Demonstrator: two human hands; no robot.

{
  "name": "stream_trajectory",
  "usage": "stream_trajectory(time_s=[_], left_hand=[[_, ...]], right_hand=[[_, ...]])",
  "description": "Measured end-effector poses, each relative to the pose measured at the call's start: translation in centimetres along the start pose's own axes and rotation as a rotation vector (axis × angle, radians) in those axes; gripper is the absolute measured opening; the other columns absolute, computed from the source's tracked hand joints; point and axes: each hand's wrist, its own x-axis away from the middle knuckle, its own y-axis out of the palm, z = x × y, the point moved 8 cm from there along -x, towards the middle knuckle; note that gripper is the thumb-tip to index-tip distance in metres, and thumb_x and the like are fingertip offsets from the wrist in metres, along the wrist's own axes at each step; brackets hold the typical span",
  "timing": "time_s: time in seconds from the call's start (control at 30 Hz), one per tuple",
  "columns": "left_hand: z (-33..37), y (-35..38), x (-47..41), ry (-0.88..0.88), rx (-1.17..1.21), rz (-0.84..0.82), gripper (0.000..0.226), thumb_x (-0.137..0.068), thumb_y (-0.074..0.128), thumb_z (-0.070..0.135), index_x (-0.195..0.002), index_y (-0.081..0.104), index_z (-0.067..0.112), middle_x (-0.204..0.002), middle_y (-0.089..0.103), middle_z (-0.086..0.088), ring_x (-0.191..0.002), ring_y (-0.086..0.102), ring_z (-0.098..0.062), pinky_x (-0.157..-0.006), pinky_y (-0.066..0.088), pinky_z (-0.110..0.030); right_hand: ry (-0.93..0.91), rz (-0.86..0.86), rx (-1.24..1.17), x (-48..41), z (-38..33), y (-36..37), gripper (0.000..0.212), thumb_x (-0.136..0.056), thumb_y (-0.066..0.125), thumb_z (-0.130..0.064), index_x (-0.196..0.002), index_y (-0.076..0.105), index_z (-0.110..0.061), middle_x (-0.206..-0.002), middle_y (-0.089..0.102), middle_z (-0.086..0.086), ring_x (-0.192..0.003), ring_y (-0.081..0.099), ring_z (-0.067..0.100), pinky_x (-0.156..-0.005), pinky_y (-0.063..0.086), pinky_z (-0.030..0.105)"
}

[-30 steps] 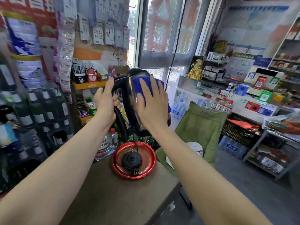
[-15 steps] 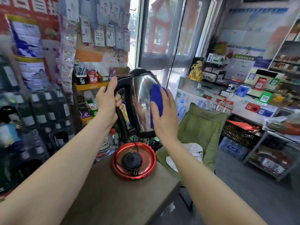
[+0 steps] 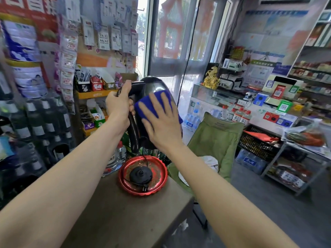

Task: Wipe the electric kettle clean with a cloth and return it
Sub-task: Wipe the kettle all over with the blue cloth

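I hold a steel electric kettle with a black lid and handle in the air above the table. My left hand grips its black handle. My right hand lies flat, fingers spread, pressing a blue cloth against the near side of the kettle's body. Most of the shiny body is hidden behind the cloth and hand. Directly below, the kettle's round black power base with its cord and plug lies in a red tray on the brown table.
A green folding chair stands right of the table. Shelves of dark bottles and snack boxes crowd the left. Clear water bottles stand just behind the tray. A glass counter and a metal rack fill the right.
My right hand has slid the blue cloth from the kettle's right side back across its near face. The kettle has turned slightly in my left hand.
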Motion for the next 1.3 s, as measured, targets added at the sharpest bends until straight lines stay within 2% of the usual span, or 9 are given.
stream_trajectory(time_s=[0.1, 0.3, 0.53, 0.73, 0.93, 1.03, 1.13, 1.23, 1.3], left_hand=[[-0.4, -1.0, -0.2, -0.038, 0.032, 0.037, 0.035, -0.085, 0.068, 0.043, -0.091, 0.046, 0.016, -0.044, 0.039, 0.005, -0.036, 0.033, -0.01, -0.038, 0.03, -0.024], [-1.9, 0.6, 0.7, -0.091, -0.035, -0.119, 0.034, -0.086, 0.066, 0.043, -0.089, 0.046, 0.016, -0.043, 0.037, 0.008, -0.036, 0.031, -0.009, -0.037, 0.027, -0.023], [-0.9, -0.7, -0.5, -0.098, 0.044, 0.046, 0.032, -0.085, 0.067, 0.041, -0.09, 0.049, 0.015, -0.046, 0.04, 0.005, -0.036, 0.034, -0.009, -0.037, 0.031, -0.022], [-1.9, -0.8, -0.7, -0.142, 0.145, 0.099, 0.038, -0.083, 0.07, 0.041, -0.1, 0.053, 0.012, -0.043, 0.04, 0.006, -0.035, 0.034, -0.009, -0.037, 0.031, -0.021], [-0.4, -1.2, -1.3, -0.064, 0.134, 0.162, 0.043, -0.077, 0.071, 0.047, -0.089, 0.048, 0.013, -0.049, 0.046, 0.002, -0.039, 0.039, -0.013, -0.038, 0.034, -0.023], [-0.1, -1.3, -1.1, 0.007, -0.017, 0.147, 0.051, -0.076, 0.07, 0.053, -0.098, 0.05, 0.011, -0.06, 0.054, -0.001, -0.041, 0.044, -0.012, -0.039, 0.037, -0.026], [1.1, -0.1, 0.3, 0.155, -0.307, 0.067, 0.055, -0.073, 0.07, 0.061, -0.102, 0.043, 0.023, -0.081, 0.06, 0.001, -0.055, 0.052, -0.009, -0.051, 0.04, -0.026], [1.4, 1.3, 1.8, 0.332, -0.528, -0.004, 0.044, -0.078, 0.066, 0.06, -0.106, 0.044, 0.034, -0.092, 0.059, 0.012, -0.079, 0.059, -0.011, -0.071, 0.048, -0.031], [0.5, 1.8, 2.0, 0.345, -0.523, -0.062, 0.032, -0.079, 0.057, 0.068, -0.095, 0.046, 0.043, -0.088, 0.066, 0.004, -0.073, 0.065, -0.019, -0.076, 0.056, -0.044]], right_hand=[[-0.151, 0.027, -0.027, 1.1, 1.2, -0.2, 0.044, -0.101, 0.054, -0.031, -0.144, 0.059, -0.024, -0.157, 0.048, 0.012, -0.148, 0.038, 0.04, -0.118, 0.034, 0.056], [0.391, -0.028, -0.216, -3.7, 4.0, -1.5, 0.048, -0.105, 0.038, -0.036, -0.15, 0.048, -0.03, -0.163, 0.039, 0.005, -0.153, 0.029, 0.032, -0.121, 0.03, 0.05], [-0.155, 0.0, 0.007, 0.3, 0.4, 0.1, 0.043, -0.098, 0.053, -0.029, -0.139, 0.063, -0.022, -0.153, 0.053, 0.011, -0.144, 0.042, 0.043, -0.111, 0.039, 0.06], [0.471, 0.0, -0.27, -3.0, 4.8, -1.3, 0.051, -0.103, 0.035, -0.036, -0.153, 0.044, -0.029, -0.161, 0.041, 0.005, -0.147, 0.037, 0.029, -0.116, 0.038, 0.05], [-0.102, -0.073, -0.016, 1.2, 0.9, 0.8, 0.049, -0.1, 0.053, -0.024, -0.149, 0.051, -0.022, -0.161, 0.04, 0.014, -0.149, 0.033, 0.046, -0.119, 0.031, 0.061], [0.118, -0.149, -0.185, 2.0, 3.7, 0.8, 0.05, -0.103, 0.053, -0.012, -0.152, 0.046, -0.021, -0.162, 0.039, 0.011, -0.145, 0.041, 0.04, -0.115, 0.041, 0.05], [0.475, -0.189, -0.366, 1.8, 6.7, 0.1, 0.044, -0.105, 0.048, -0.015, -0.148, 0.043, -0.021, -0.144, 0.059, 0.007, -0.122, 0.061, 0.033, -0.089, 0.045, 0.036], [0.574, -0.003, -0.495, 0.4, 7.0, -2.7, 0.03, -0.104, 0.052, -0.021, -0.133, 0.045, -0.016, -0.127, 0.064, 0.007, -0.102, 0.061, 0.023, -0.077, 0.037, 0.028], [0.542, 0.107, -0.509, -0.8, 6.4, -4.2, 0.028, -0.102, 0.055, -0.02, -0.128, 0.048, -0.013, -0.127, 0.057, 0.006, -0.096, 0.049, 0.006, -0.077, 0.036, 0.02]])
